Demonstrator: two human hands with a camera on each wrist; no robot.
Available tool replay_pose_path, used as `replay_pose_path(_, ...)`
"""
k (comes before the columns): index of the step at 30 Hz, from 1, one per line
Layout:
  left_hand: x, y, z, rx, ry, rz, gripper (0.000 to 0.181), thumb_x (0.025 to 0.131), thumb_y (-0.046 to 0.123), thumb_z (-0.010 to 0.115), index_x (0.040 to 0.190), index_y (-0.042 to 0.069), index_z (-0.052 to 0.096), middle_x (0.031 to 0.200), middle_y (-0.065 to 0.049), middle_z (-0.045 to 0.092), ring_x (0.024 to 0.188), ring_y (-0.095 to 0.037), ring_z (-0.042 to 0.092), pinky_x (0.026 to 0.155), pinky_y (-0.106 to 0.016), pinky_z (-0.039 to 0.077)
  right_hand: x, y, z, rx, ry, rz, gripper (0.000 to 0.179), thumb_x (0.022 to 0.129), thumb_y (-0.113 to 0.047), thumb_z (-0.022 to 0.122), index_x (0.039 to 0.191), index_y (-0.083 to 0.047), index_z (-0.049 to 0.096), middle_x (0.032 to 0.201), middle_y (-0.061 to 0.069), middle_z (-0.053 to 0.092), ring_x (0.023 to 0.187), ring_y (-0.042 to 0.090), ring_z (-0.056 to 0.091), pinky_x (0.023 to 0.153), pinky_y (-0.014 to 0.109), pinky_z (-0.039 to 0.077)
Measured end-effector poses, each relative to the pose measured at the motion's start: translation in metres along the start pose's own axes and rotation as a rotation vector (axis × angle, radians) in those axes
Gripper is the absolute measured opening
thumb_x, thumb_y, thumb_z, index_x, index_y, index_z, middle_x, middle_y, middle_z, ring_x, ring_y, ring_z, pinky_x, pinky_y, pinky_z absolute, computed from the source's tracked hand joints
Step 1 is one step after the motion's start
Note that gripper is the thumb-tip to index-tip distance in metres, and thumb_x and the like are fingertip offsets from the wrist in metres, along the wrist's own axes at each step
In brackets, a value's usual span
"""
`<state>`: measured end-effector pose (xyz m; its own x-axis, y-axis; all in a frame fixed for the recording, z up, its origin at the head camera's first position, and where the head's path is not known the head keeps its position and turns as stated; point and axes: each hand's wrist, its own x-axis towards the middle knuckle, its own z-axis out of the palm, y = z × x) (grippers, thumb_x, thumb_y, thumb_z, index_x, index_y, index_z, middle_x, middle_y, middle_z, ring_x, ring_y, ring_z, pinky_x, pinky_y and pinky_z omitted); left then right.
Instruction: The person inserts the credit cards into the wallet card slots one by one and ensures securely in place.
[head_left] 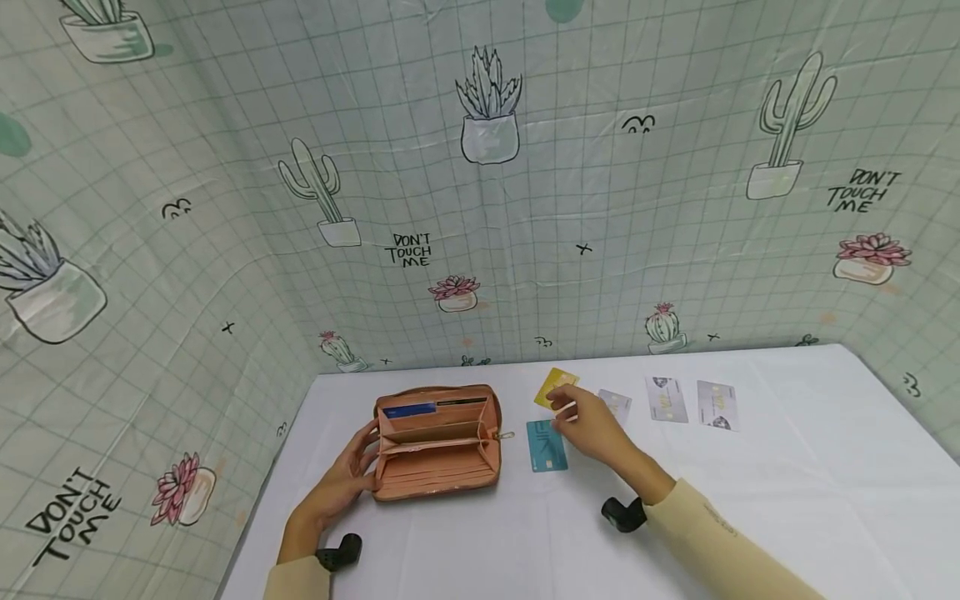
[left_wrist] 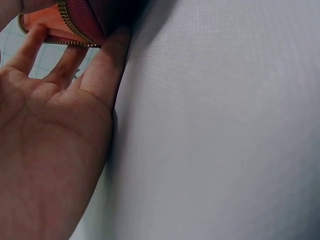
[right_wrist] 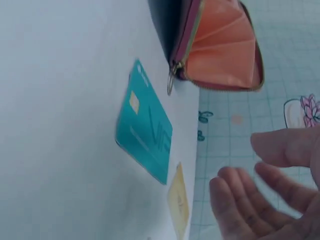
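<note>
Zero pinches | left hand (head_left: 347,473), fingers spread, braced open wallet (head_left: 437,477) at nine o'clock, seemingly to steady it | right hand (head_left: 591,423), fingers parted, hovered near yellow card (head_left: 552,383)

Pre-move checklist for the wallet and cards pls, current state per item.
1. Wallet open, interior accessible: ok, inner compartments face up toward the head view.
2. Wallet steadied: ok, left hand holds its left edge.
3. Right hand has a card: not ok, nothing between thumb and fingers in the right wrist view.
4. Teal card flat on the table: ok, just right of the wallet.
5. Silver card nearest the right hand fully visible: not ok, partly covered by that hand.
6. Blue card fully seated in its slot: cannot tell, depth hidden.
</note>
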<state>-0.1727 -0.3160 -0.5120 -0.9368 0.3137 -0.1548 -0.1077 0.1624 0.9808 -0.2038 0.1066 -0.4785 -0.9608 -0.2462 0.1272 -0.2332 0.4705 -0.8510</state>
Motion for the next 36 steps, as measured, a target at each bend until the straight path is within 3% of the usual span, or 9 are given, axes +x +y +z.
replay_pose_path(6, 0.0, 0.002, 0.001, -0.003, 0.004, -0.012, 0.11, 0.084, -0.01, 0.071, 0.17, 0.005, 0.003, 0.171, -0.028, 0.009, 0.159, -0.047, 0.011, 0.101, -0.015, 0.043, -0.014, 0.0, 0.0, 0.052, 0.021, 0.158, 0.048, 0.087, 0.005, 0.075, 0.131, 0.011, 0.059, 0.113, 0.022, 0.067, 0.098, 0.031, 0.071, 0.084, 0.044, 0.059)
replay_pose_path(10, -0.001, 0.002, 0.001, -0.006, 0.005, -0.009, 0.111, 0.083, -0.011, 0.07, 0.17, 0.005, 0.004, 0.172, -0.027, 0.009, 0.159, -0.047, 0.011, 0.101, -0.014, 0.043, -0.02, 0.004, 0.004, 0.059, 0.024, 0.219, 0.052, 0.084, 0.003, 0.078, 0.132, 0.011, 0.057, 0.113, 0.02, 0.065, 0.098, 0.029, 0.069, 0.085, 0.043, 0.058)
replay_pose_path(19, -0.001, 0.002, 0.001, 0.005, 0.004, -0.003, 0.11, 0.084, -0.009, 0.071, 0.17, 0.004, 0.004, 0.172, -0.028, 0.009, 0.159, -0.047, 0.012, 0.101, -0.014, 0.042, -0.025, 0.009, 0.022, 0.005, 0.016, 0.243, 0.059, 0.081, 0.0, 0.084, 0.13, 0.012, 0.055, 0.109, 0.021, 0.062, 0.095, 0.028, 0.059, 0.083, 0.042, 0.053)
replay_pose_path(25, 0.0, 0.001, 0.002, 0.023, 0.011, 0.003, 0.109, 0.084, -0.01, 0.071, 0.17, 0.005, 0.005, 0.173, -0.025, 0.01, 0.157, -0.043, 0.017, 0.103, -0.015, 0.043, -0.023, 0.001, 0.028, -0.059, 0.034, 0.243, 0.063, 0.079, -0.002, 0.086, 0.131, 0.013, 0.055, 0.112, 0.024, 0.063, 0.097, 0.032, 0.06, 0.087, 0.049, 0.054)
replay_pose_path(31, -0.001, 0.003, 0.003, 0.004, 0.012, 0.002, 0.111, 0.082, -0.01, 0.071, 0.17, 0.005, 0.005, 0.173, -0.026, 0.008, 0.159, -0.045, 0.013, 0.102, -0.014, 0.042, -0.017, -0.002, 0.035, -0.163, 0.033, 0.278, 0.066, 0.08, -0.009, 0.088, 0.132, 0.012, 0.053, 0.115, 0.029, 0.061, 0.101, 0.037, 0.063, 0.089, 0.055, 0.054)
replay_pose_path(36, -0.001, 0.003, 0.004, -0.006, 0.01, 0.001, 0.112, 0.08, -0.011, 0.069, 0.17, 0.005, 0.004, 0.172, -0.026, 0.008, 0.16, -0.046, 0.01, 0.102, -0.013, 0.041, -0.01, -0.001, 0.043, -0.25, 0.03, 0.337, 0.076, 0.078, -0.019, 0.092, 0.137, 0.009, 0.053, 0.112, 0.029, 0.058, 0.093, 0.034, 0.061, 0.079, 0.051, 0.054)
